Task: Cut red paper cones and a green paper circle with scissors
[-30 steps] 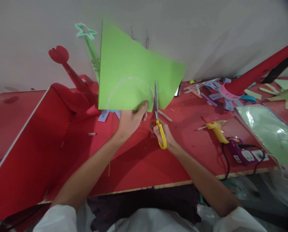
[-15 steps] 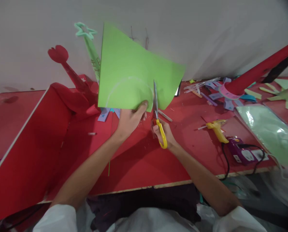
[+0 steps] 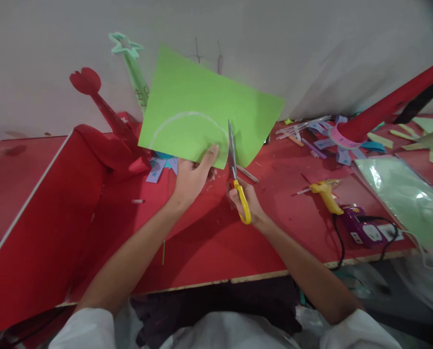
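Observation:
My left hand [image 3: 194, 179] pinches the lower edge of a bright green sheet of paper [image 3: 187, 92], thumb on top and the other fingers behind it. A pale curved line arches across the lower part of the sheet. Yellow-handled scissors [image 3: 244, 203] are in my right hand [image 3: 251, 196], with the blades pointing away from me. The blades lie at the cut in the sheet, close to the right end of the pale line. To the right of them a flap of the paper bends down. My right fingers are partly hidden by the handle.
A red panel [image 3: 45, 223] stands upright on the red table [image 3: 209, 252] at left, near red and green paper shapes. On the right are a yellow glue gun [image 3: 326, 196], a purple box [image 3: 362, 228], a plastic-wrapped green pack [image 3: 405, 194] and paper scraps. A grey wall rises behind.
The green sheet has tilted, its left side dropping and its right corner shifting outward. My left hand has moved slightly left and up with it. The scissors have barely moved.

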`<action>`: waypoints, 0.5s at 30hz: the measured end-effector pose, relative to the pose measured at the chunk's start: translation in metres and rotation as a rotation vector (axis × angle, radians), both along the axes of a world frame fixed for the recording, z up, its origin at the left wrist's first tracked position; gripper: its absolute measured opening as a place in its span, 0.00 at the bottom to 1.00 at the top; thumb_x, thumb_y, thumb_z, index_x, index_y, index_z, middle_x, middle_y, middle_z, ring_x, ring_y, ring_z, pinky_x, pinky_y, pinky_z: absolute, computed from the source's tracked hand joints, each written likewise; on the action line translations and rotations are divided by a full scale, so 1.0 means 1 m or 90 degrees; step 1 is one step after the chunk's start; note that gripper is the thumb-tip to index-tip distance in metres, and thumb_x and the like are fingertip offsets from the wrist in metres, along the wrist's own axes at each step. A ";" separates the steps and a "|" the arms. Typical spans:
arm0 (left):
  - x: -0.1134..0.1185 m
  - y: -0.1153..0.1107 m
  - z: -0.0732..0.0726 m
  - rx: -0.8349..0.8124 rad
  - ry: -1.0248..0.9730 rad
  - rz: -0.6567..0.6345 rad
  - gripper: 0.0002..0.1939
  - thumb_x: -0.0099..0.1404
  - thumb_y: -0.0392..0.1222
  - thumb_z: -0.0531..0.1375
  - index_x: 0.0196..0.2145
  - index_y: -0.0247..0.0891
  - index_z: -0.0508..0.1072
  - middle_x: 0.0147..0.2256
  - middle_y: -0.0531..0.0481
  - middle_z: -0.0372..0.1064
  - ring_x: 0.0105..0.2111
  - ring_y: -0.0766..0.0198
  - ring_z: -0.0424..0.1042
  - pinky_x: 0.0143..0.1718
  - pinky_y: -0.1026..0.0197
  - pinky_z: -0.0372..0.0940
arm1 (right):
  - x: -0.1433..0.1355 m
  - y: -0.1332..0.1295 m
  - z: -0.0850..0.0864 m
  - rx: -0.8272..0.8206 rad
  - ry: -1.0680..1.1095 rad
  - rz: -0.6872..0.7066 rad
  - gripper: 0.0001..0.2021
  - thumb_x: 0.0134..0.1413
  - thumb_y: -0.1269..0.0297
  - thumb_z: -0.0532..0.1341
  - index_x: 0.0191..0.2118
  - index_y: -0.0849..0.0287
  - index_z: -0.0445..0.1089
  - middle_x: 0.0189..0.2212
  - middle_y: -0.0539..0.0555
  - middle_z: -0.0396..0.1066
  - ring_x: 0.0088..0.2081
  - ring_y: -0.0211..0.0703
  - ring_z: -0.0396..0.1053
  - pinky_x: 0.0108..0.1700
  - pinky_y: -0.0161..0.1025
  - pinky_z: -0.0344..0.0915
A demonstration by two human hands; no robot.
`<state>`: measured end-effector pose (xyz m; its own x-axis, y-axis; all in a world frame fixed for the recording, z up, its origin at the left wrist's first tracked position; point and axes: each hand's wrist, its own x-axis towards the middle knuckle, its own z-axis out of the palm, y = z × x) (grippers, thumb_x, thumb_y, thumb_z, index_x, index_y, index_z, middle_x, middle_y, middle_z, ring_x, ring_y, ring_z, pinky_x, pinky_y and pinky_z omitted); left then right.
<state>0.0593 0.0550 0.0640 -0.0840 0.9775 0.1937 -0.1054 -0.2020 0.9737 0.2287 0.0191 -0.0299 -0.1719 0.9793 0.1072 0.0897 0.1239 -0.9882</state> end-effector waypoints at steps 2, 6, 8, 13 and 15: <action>0.000 0.000 0.001 0.012 0.007 0.004 0.25 0.63 0.60 0.76 0.26 0.39 0.72 0.19 0.57 0.68 0.15 0.71 0.67 0.16 0.67 0.62 | 0.000 0.000 0.000 0.000 0.000 -0.001 0.38 0.54 0.16 0.61 0.34 0.52 0.61 0.24 0.45 0.56 0.26 0.38 0.54 0.26 0.37 0.56; 0.000 0.001 0.001 0.052 0.002 0.018 0.23 0.62 0.57 0.76 0.26 0.40 0.72 0.20 0.58 0.67 0.16 0.72 0.65 0.16 0.68 0.62 | -0.001 0.000 -0.001 -0.002 -0.005 -0.006 0.39 0.53 0.15 0.60 0.34 0.52 0.61 0.24 0.45 0.56 0.26 0.38 0.53 0.26 0.38 0.55; 0.001 0.001 -0.001 0.072 -0.003 0.015 0.23 0.63 0.56 0.76 0.26 0.40 0.71 0.20 0.59 0.66 0.16 0.73 0.65 0.16 0.68 0.61 | -0.001 0.000 0.000 -0.002 -0.006 -0.009 0.39 0.53 0.15 0.60 0.34 0.52 0.61 0.24 0.45 0.56 0.26 0.37 0.53 0.26 0.38 0.54; 0.000 0.001 -0.006 0.076 0.015 0.047 0.23 0.65 0.54 0.75 0.25 0.40 0.69 0.21 0.58 0.66 0.17 0.73 0.66 0.18 0.69 0.62 | -0.001 0.000 0.003 0.006 -0.012 -0.009 0.39 0.53 0.15 0.60 0.33 0.52 0.61 0.24 0.45 0.56 0.26 0.37 0.53 0.26 0.38 0.53; 0.001 0.001 -0.007 0.072 0.014 0.058 0.23 0.65 0.54 0.75 0.25 0.40 0.70 0.21 0.58 0.67 0.17 0.73 0.65 0.18 0.69 0.62 | -0.001 0.000 0.004 0.003 -0.011 -0.009 0.39 0.52 0.15 0.61 0.33 0.52 0.61 0.24 0.45 0.56 0.26 0.37 0.52 0.26 0.38 0.53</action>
